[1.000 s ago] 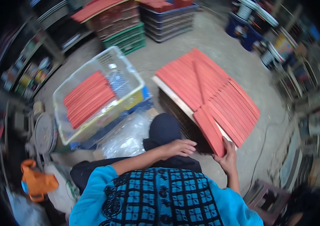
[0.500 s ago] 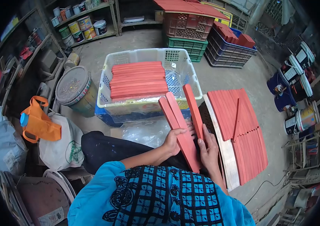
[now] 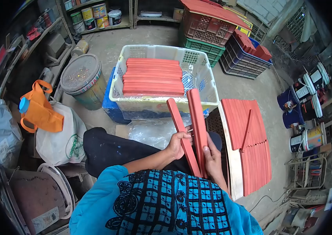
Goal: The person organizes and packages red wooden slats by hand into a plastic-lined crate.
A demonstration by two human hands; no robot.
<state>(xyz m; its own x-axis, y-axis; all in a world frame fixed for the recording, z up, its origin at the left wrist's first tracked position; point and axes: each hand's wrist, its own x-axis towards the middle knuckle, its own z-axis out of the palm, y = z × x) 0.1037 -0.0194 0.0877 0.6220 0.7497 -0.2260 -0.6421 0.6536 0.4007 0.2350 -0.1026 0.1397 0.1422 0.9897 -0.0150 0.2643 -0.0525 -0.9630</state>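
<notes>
My left hand point(image 3: 177, 145) is closed round a red strip point(image 3: 182, 133) that slants up over my lap. Two red strips point(image 3: 198, 125), pressed side by side, stand in my right hand point(image 3: 213, 156), its thumb along their right side. The fingertips of one hand show between the held strips. Beyond them, a white plastic basket point(image 3: 166, 102) holds a row of red strips point(image 3: 153, 77). To the right, more red strips point(image 3: 256, 164) lie packed on a pale board point(image 3: 234, 172), with one loose strip point(image 3: 247, 129) across them.
A lidded drum point(image 3: 81, 74) stands left of the basket. An orange bag point(image 3: 46, 111) rests on a white bag point(image 3: 62, 137) at left. Stacked crates point(image 3: 207, 29) stand at the back, paint buckets point(image 3: 303, 98) at right. Clear plastic point(image 3: 150, 133) lies before the basket.
One strip has passed from the left hand's pair to the right hand, which now holds two. The left hand keeps one. The view has shifted slightly.
</notes>
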